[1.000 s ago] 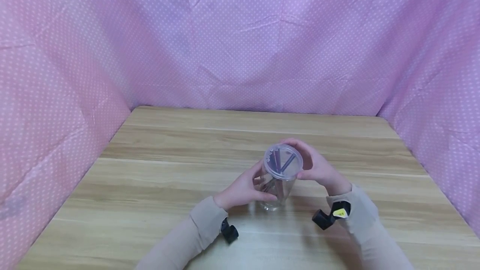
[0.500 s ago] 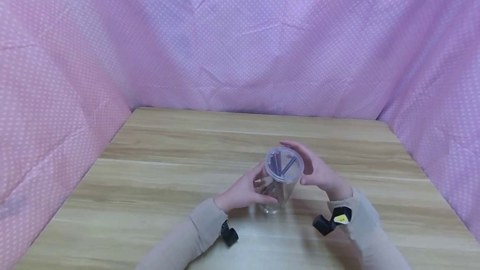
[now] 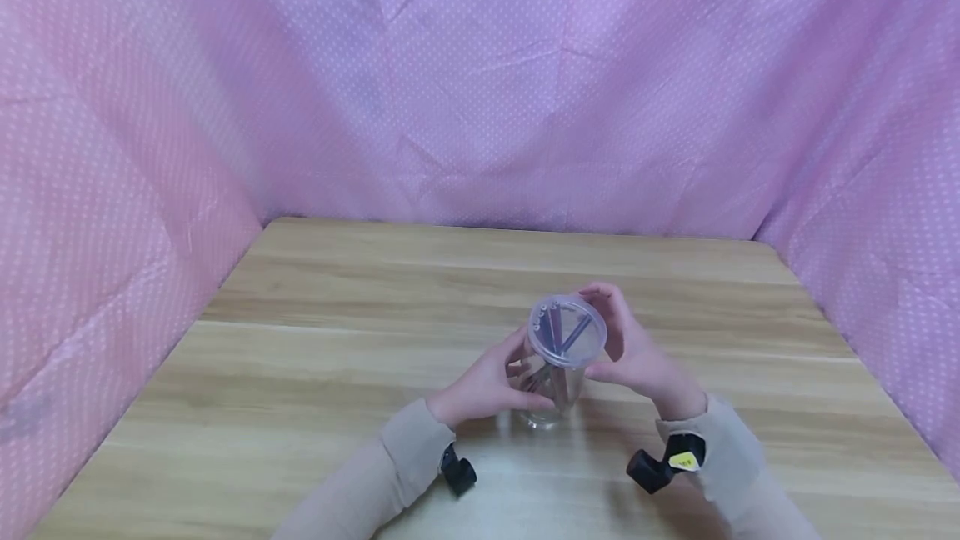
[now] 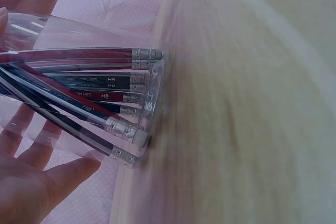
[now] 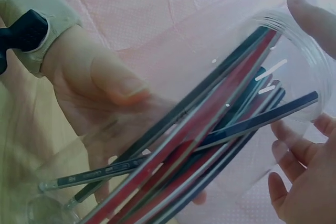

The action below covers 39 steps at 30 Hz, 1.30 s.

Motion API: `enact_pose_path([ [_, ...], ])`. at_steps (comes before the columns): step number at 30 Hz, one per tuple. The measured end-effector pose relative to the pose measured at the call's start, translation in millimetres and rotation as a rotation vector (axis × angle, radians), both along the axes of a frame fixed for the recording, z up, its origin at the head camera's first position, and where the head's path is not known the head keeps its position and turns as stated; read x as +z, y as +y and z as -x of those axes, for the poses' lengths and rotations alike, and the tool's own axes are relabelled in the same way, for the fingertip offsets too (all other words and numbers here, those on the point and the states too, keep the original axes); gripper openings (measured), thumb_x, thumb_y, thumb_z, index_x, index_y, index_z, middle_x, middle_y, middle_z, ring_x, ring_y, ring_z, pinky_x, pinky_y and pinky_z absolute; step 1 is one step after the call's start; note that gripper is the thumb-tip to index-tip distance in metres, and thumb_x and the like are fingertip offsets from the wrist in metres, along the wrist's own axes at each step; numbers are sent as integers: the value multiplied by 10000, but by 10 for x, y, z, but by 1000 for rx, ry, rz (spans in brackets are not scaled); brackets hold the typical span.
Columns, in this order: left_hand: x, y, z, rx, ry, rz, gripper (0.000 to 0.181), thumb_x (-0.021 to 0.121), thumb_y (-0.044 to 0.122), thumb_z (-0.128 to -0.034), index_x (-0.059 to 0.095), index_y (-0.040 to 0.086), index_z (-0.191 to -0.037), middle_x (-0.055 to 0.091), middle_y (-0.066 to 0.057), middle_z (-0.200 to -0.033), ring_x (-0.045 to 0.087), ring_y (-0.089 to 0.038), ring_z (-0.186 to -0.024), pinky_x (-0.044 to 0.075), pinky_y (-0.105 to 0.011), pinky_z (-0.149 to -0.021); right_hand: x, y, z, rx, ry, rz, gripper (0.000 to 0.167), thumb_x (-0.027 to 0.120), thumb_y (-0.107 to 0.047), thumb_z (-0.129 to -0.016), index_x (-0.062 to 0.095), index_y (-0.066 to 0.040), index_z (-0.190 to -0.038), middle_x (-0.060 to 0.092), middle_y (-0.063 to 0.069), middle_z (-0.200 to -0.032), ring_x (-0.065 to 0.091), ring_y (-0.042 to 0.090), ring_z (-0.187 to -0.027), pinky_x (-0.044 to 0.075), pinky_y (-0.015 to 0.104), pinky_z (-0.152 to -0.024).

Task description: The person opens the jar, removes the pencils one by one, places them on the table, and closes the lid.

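Observation:
A clear plastic jar (image 3: 567,390) with a round see-through lid (image 3: 585,348) stands on the table, right of centre. Inside lean several HB pencils (image 4: 107,81), dark, red and blue, their eraser ends at the bottom. My left hand (image 3: 483,382) holds the jar's side, thumb in front and fingers behind. Around the rim on the other side curls my right hand (image 3: 641,361), its fingers behind the lid and its thumb at the near side just below. How firmly the right fingertips touch is hard to see.
The wood-grain table (image 3: 360,290) spreads around the jar. Pink dotted cloth (image 3: 480,107) hangs behind it and along both sides. A black wrist camera sits on each beige sleeve (image 3: 408,444).
My right hand came slightly away from the rim half a second ago, then moved back against it with its fingers more bent. The left hand keeps its hold on the jar.

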<state>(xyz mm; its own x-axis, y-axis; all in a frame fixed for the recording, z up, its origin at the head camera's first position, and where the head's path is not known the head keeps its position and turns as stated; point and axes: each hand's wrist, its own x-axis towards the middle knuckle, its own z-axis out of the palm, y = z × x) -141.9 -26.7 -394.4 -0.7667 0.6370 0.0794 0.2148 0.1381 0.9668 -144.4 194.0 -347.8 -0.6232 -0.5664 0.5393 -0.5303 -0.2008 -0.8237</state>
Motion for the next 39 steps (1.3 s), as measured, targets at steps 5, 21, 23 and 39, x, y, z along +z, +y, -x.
enact_pose_path([
  [5, -3, 1, -8, -1, -1, -6, 953, 797, 111, -747, 237, 324, -1487, 372, 53, -1496, 387, -266, -1356, 400, -417, -1077, -26, -45, -13, -13, 9, 47, 639, 710, -198, -850, 290, -110, -1323, 444, -45, -1322, 443, 67, -1209, 381, 166, -1012],
  [21, 4, -5, 0, -6, -8, -2, 948, 788, 105, -756, 227, 304, -1494, 344, 44, -1515, 369, -267, -1367, 389, -420, -1087, -14, 3, -13, 52, -74, 25, 592, 600, -131, -898, 321, -69, -1416, 461, -30, -1351, 450, 107, -1235, 414, 237, -1019],
  [23, 7, -8, 0, -6, -16, -2, 956, 787, 101, -756, 219, 310, -1496, 345, 45, -1514, 368, -265, -1368, 388, -414, -1087, -3, 2, -13, 61, -83, 6, 601, 596, -163, -906, 313, -93, -1432, 453, -46, -1367, 438, 100, -1252, 401, 245, -1033],
  [39, 19, -18, 1, 0, -4, 11, 959, 794, 108, -749, 225, 310, -1495, 338, 55, -1515, 373, -260, -1367, 390, -411, -1086, -4, -47, 49, 67, -62, -18, 780, 726, -270, -834, 298, -107, -1466, 436, -67, -1411, 416, 107, -1283, 392, 221, -1045],
])
